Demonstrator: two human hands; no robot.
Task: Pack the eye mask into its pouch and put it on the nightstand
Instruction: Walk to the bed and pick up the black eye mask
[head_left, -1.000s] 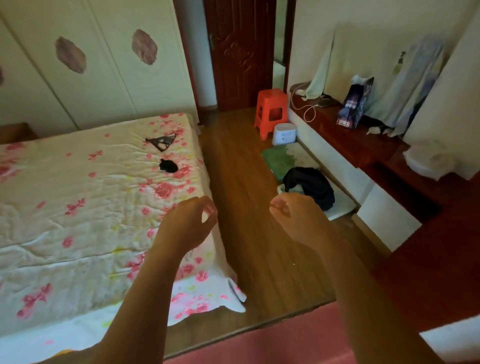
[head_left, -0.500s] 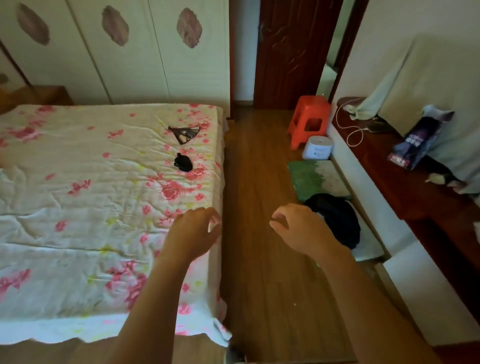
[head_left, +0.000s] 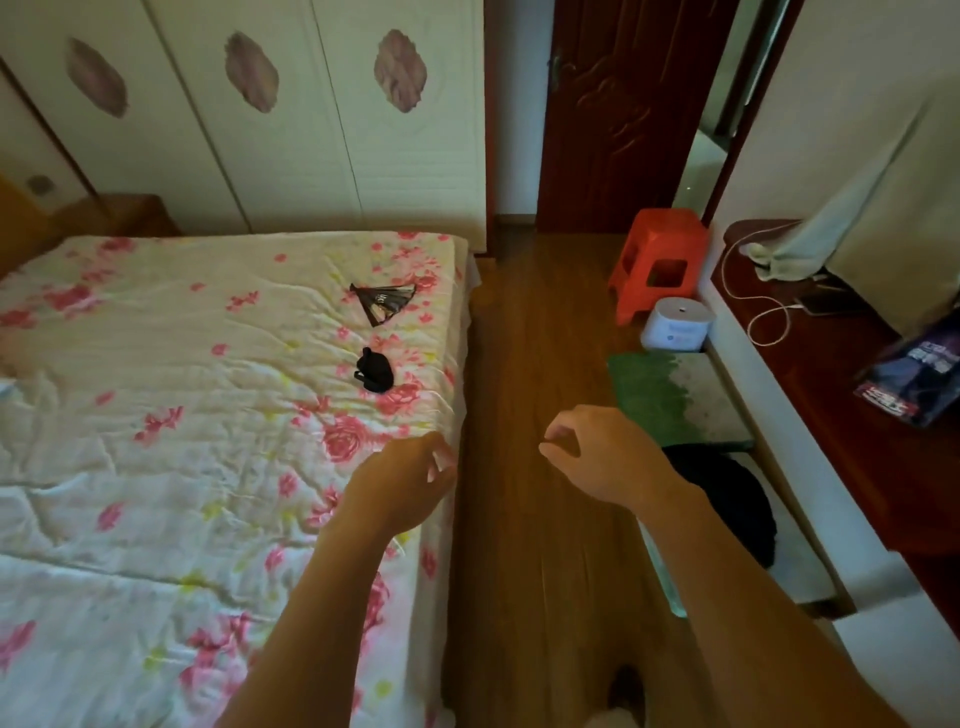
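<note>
A small black bundle (head_left: 374, 370), seemingly the eye mask, lies on the flowered bed sheet (head_left: 208, 415) near the bed's right edge. Just beyond it lies a flat dark triangular piece (head_left: 382, 302), apparently the pouch. My left hand (head_left: 405, 488) hovers over the bed's right edge, short of the bundle, fingers loosely curled and empty. Over the wooden floor, my right hand (head_left: 597, 457) is also loosely curled and holds nothing. A wooden nightstand (head_left: 130, 213) stands at the far left, beyond the bed.
White wardrobe doors (head_left: 311, 130) run behind the bed. An orange stool (head_left: 660, 260), a white round device (head_left: 675, 325), a green mat (head_left: 654, 400) and a black cloth (head_left: 727, 499) sit along the floor's right side. On the right, a dark wooden counter (head_left: 831, 374) holds a cable and a bag.
The view has swung left and moved closer to the bed, so the bundle and the triangular piece look nearer. Both hands stay out in front, empty.
</note>
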